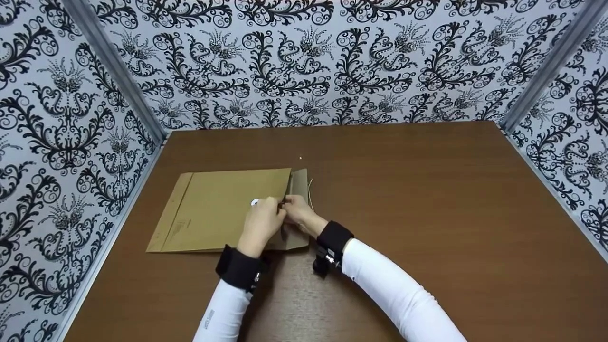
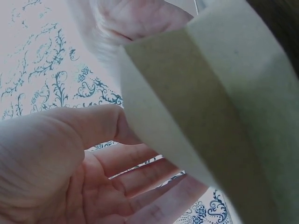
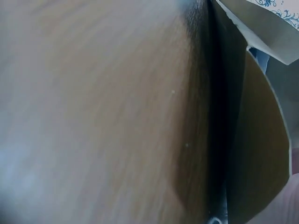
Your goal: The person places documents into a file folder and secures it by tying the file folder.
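Note:
A brown cardboard document folder (image 1: 223,204) lies on the left part of the table, its right end spread open with a side flap (image 1: 299,180) standing out. At that open end, my left hand (image 1: 262,221) pinches the cardboard edge; the left wrist view shows thumb and fingers about a creased strip of card (image 2: 196,93). Close against it, my right hand (image 1: 299,209) has curled fingers at the same opening and grips the card there, its fingertips partly hidden. A thin string (image 1: 310,190) hangs along the flap. Beside my left knuckles shows a small white disc (image 1: 254,202).
The brown wooden table (image 1: 427,199) stretches right and forward of the folder. Walls with a black-and-white scroll pattern (image 1: 308,61) enclose it at the back and both sides. A tiny white speck (image 1: 300,157) lies behind the folder.

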`<state>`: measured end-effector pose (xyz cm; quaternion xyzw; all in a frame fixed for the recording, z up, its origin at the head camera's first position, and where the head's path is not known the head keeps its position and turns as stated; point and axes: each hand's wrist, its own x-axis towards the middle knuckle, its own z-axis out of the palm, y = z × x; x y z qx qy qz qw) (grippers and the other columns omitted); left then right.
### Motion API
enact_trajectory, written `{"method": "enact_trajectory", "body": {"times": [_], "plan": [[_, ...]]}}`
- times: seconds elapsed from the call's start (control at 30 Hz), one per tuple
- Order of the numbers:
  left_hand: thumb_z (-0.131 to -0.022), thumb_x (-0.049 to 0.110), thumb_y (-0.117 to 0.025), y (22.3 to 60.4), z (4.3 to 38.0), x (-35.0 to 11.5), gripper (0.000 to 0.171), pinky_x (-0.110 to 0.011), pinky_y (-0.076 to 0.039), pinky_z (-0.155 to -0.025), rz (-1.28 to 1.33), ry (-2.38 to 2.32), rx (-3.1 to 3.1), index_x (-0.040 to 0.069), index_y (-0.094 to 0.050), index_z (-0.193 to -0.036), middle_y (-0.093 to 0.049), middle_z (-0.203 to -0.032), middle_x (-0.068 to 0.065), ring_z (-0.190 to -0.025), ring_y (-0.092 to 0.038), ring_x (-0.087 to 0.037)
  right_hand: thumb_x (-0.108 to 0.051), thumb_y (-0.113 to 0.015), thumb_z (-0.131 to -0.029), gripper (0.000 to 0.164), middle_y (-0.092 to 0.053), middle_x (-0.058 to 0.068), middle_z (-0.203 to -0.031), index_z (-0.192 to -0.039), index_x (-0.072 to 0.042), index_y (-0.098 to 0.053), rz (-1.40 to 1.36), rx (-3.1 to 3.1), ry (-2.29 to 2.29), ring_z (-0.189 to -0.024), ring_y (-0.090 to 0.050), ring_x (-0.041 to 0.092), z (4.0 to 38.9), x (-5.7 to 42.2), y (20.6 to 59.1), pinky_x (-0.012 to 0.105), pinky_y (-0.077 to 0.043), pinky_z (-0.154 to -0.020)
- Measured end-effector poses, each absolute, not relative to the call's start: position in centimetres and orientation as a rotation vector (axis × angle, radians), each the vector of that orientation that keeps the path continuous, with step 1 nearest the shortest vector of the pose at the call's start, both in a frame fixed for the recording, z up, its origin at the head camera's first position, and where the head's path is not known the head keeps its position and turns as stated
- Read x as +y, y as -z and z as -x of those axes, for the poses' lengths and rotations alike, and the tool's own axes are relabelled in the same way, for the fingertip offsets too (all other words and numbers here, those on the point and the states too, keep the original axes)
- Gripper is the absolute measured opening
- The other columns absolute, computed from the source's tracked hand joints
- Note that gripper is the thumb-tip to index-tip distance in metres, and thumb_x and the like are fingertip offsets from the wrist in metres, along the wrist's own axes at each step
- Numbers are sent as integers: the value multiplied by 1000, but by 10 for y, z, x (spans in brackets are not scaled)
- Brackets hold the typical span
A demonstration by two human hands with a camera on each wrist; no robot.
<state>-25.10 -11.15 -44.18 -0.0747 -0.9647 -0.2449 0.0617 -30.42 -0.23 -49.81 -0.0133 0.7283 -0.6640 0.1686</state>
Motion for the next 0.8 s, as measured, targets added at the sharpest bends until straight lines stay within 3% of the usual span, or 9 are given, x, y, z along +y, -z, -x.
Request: {"method": "enact_trajectory", "body": {"times": [0.2, 0.4, 0.57, 0.8], "plan": [[-90, 6, -62, 443, 252, -111, 13, -51, -56, -68, 212, 736, -2931, 0, -73, -90, -77, -95, -23, -84, -73, -38, 2, -45, -101, 38, -72, 19, -120, -136, 6, -60, 87, 2049, 1842, -83, -66, 6, 301, 8, 494, 24, -60, -79], [-90, 6, -62, 444, 251, -109, 12, -52, -57, -69, 201, 731, -2933, -1, -72, -86, -76, -93, -24, -84, -73, -40, 0, -51, -103, 42, -61, 30, -140, -143, 11, -51, 40, 2014, 1843, -99, -76, 22, 299, 20, 490, 32, -63, -86], [-91, 7, -63, 445, 253, -108, 12, -50, -56, -69, 187, 720, -2965, 1, -72, -86, -77, -93, -23, -84, -74, -39, 0, -56, -101, 37, -67, 31, -130, -137, 11, -57, 58, 2006, 1844, -83, -77, 14, 296, 31, 488, 25, -63, -77], [-91, 7, -64, 447, 253, -106, 24, -50, -59, -74, 193, 720, -2980, -4, -75, -110, -77, -103, -23, -88, -75, -39, -2, -60, -100, 27, -76, 27, -111, -123, 11, -67, 132, 2076, 1801, -74, -75, 8, 290, 48, 487, 21, -62, -70]]}}
